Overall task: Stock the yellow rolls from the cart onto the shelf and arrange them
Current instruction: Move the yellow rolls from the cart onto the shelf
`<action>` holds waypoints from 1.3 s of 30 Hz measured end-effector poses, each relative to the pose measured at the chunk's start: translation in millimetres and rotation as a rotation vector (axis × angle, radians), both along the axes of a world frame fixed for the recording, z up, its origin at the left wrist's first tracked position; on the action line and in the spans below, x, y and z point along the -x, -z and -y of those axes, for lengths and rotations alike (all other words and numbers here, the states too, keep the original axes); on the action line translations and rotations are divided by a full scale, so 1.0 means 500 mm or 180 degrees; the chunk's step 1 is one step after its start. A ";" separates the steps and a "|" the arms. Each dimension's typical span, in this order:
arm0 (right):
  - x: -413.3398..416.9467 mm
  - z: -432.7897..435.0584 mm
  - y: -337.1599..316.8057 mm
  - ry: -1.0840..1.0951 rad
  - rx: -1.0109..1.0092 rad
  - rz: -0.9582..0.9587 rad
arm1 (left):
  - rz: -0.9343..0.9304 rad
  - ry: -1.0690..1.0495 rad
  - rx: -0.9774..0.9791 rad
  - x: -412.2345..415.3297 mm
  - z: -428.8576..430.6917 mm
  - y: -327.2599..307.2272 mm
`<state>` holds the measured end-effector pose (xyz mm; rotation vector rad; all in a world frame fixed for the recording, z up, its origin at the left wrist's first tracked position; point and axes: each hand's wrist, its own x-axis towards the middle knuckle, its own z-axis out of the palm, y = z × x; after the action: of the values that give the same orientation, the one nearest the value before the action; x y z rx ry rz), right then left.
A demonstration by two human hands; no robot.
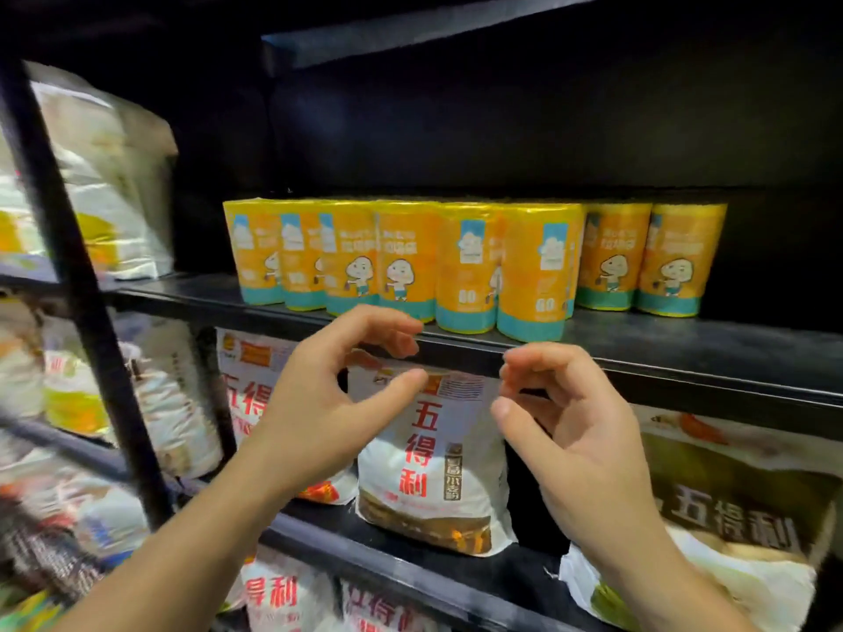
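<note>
At the dark shelf (684,353) crossing the middle of the frame, my left hand (319,403) and right hand (570,421) hover side by side just below its front lip. Both are empty, fingers loosely curled with thumb and fingertips apart, gripping nothing. The yellow rolls (410,257) stand upright in a row across the centre of the frame, packed edge to edge on the shelf. The two nearest rolls (529,275) sit forward of the line, close to the lip and just above my hands. Flour bags (433,467) with red lettering fill the tier below, behind my hands, and pale packages (114,184) crowd the bay at upper left, past a black upright (68,248). The cart is out of frame. By my reading this is the arranging step, not the loading one: stock is up, and the row wants squaring. The next move, as I judge it, calls for both hands to rise over the lip, cup the two forward rolls from either side and slide them back level with the rest. It should be done gently, since the wrapped rolls look soft and a shove could topple their neighbours.
</note>
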<state>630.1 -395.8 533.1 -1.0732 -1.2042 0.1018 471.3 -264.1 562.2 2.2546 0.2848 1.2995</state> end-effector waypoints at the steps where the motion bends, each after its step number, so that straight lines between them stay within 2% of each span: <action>1: 0.023 -0.021 0.016 -0.0053 0.0060 -0.0054 | -0.0039 -0.0071 0.0039 0.027 -0.018 0.020; 6: 0.161 -0.152 0.094 -0.0354 0.0445 -0.0278 | -0.0166 -0.0473 0.0453 0.190 -0.116 0.119; 13: 0.423 -0.376 0.202 -0.1172 0.1134 -0.0446 | -0.0297 -0.1168 0.1282 0.499 -0.256 0.265; 22: 0.727 -0.573 0.339 -0.1973 0.1798 -0.0664 | -0.0241 -0.2106 0.2184 0.821 -0.345 0.429; 34: 0.926 -0.747 0.506 -0.2429 0.2733 -0.0096 | 0.0100 -0.3062 0.3342 1.011 -0.402 0.629; 39: 0.977 -0.859 0.598 -0.2641 0.3251 -0.0058 | 0.0288 -0.3539 0.3762 1.048 -0.457 0.687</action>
<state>141.4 33.8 234.1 -1.3226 -1.5455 1.4879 -52.6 -35.6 218.7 0.9274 1.8565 1.1126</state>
